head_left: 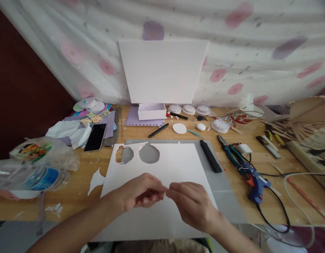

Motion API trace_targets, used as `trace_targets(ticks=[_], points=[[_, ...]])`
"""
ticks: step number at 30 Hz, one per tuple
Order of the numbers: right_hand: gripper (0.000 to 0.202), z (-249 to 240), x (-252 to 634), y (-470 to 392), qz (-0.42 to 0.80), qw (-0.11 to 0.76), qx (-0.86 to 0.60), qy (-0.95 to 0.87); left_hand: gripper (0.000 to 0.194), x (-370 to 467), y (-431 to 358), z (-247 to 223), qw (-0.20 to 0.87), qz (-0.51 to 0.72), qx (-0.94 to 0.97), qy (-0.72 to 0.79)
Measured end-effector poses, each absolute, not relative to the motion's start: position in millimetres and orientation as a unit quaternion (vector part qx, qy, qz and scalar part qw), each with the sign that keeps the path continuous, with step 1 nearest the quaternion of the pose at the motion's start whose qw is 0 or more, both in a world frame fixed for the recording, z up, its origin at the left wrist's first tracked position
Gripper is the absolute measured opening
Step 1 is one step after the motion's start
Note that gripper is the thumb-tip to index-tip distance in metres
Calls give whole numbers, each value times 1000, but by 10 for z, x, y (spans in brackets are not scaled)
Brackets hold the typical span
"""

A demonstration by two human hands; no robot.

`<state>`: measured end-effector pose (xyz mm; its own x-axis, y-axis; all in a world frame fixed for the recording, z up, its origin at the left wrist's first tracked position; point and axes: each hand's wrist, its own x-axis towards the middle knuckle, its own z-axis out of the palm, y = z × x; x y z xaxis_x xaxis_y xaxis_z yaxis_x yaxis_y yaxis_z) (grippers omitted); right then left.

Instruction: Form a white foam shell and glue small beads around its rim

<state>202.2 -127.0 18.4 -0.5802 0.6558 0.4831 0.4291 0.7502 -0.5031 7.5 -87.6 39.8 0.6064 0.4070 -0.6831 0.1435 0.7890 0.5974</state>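
My left hand (145, 191) and my right hand (190, 202) meet fingertip to fingertip above a white foam sheet (178, 161). Both are closed in a pinch, and whatever is between the fingertips is too small or hidden to make out. Two round holes are cut through the sheet near its far left corner. Under the sheet lies a grey cutting mat (222, 189). A black cutter (210, 156) rests on the mat to the right of the sheet. Left of the sheet is a white offcut (97, 181).
At right are a blue glue gun (258, 184) with its cord and pliers (229, 151). A bottle (33, 179) and phone (95, 137) lie left. Behind stand a white box (151, 111), a white disc (179, 128), a black pen (158, 130) and an upright white board (163, 70).
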Motion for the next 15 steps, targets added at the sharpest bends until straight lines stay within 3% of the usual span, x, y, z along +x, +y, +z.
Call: trace_targets(ticks=[3, 5, 11, 15], points=[[33, 228, 2063, -1239, 135, 280, -261, -914, 22, 46, -758, 409, 860, -51, 296, 413], [30, 210, 2046, -1214, 186, 282, -289, -896, 24, 43, -724, 436, 815, -54, 377, 437], [14, 93, 1962, -1075, 362, 363, -447, -733, 26, 59, -812, 583, 465, 114, 734, 483], [13, 124, 1930, -1005, 462, 355, -489, -649, 15, 76, -845, 574, 376, 102, 803, 450]])
